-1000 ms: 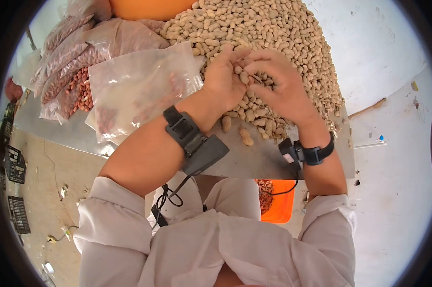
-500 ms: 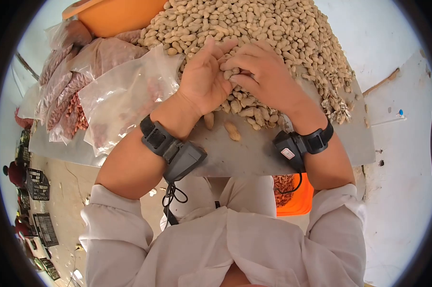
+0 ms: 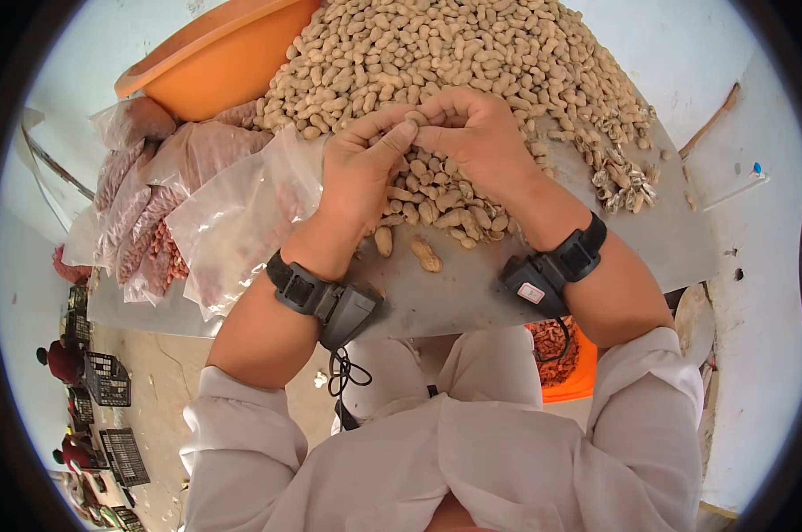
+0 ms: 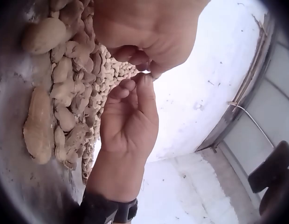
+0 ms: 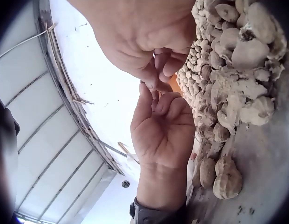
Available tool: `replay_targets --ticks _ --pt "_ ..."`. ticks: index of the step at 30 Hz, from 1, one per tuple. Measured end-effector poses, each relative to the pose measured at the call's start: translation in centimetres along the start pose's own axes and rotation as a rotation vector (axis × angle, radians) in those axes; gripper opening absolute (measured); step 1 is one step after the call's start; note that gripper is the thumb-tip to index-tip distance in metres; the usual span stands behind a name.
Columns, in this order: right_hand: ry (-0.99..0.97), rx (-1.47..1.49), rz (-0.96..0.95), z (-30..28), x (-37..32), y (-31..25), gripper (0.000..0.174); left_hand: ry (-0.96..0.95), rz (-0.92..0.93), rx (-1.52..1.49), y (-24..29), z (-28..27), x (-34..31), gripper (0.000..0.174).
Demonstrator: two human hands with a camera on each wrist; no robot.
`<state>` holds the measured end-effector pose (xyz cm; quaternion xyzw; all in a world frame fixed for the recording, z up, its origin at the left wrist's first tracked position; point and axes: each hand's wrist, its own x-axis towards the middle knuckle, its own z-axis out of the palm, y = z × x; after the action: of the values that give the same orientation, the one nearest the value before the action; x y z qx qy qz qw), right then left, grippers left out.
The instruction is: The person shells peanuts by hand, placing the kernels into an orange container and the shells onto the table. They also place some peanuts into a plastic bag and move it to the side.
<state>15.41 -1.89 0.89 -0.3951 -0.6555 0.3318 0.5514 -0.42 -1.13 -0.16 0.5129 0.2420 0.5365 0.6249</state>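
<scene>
My left hand [image 3: 361, 168] and right hand [image 3: 481, 142] meet fingertip to fingertip at the near side of the peanut heap [image 3: 445, 53]. Between their thumbs and forefingers they pinch one peanut [image 3: 416, 117], of which only a small part shows. The other fingers of both hands are curled in; in the right wrist view the left hand [image 5: 163, 135] shows its palm. Under the hands lies a smaller patch of unshelled peanuts [image 3: 428, 199], with one loose peanut [image 3: 426, 254] nearer to me on the metal table [image 3: 436, 301].
Left on the table are a clear plastic bag [image 3: 250, 213] and bags of red peanut kernels [image 3: 166, 195]. An orange basin [image 3: 215, 62] tilts behind them. Broken shells [image 3: 627, 186] lie at right. Below the edge stands an orange tub [image 3: 578, 372] with reddish bits.
The left hand has turned from palm up with spread fingers to pinching. Both hands' fingertips have come together on the peanut. The head view has shifted, showing more of the orange basin.
</scene>
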Motion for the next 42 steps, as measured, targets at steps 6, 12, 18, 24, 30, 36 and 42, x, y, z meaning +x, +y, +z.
replay_targets --ticks 6,12,18,24,30,36,42 --pt "-0.017 0.028 -0.015 -0.1 0.1 0.1 0.02 0.014 0.054 0.089 0.1 0.0 0.0 0.024" --pt "-0.026 0.07 0.061 0.2 -0.1 -0.1 0.02 0.057 0.188 0.406 -0.3 0.0 0.0 0.017" --pt "0.005 -0.004 0.053 0.5 -0.4 -0.8 0.019 0.073 0.286 0.419 -0.9 0.6 0.1 0.013" --pt "0.009 0.062 0.089 0.6 -0.6 -1.0 0.018 0.099 0.28 0.373 -0.9 0.8 -0.1 0.012" --pt "0.004 0.629 0.249 1.1 -0.4 0.3 0.011 0.12 0.254 0.16 -1.0 1.0 0.1 0.011" --pt "0.01 0.903 0.314 1.3 -0.4 0.8 0.008 0.112 0.243 0.242 -1.1 0.5 0.0 0.01" --pt "0.037 1.01 0.364 1.8 -0.7 0.7 0.01 0.122 0.314 0.433 -0.8 0.7 0.1 0.013"
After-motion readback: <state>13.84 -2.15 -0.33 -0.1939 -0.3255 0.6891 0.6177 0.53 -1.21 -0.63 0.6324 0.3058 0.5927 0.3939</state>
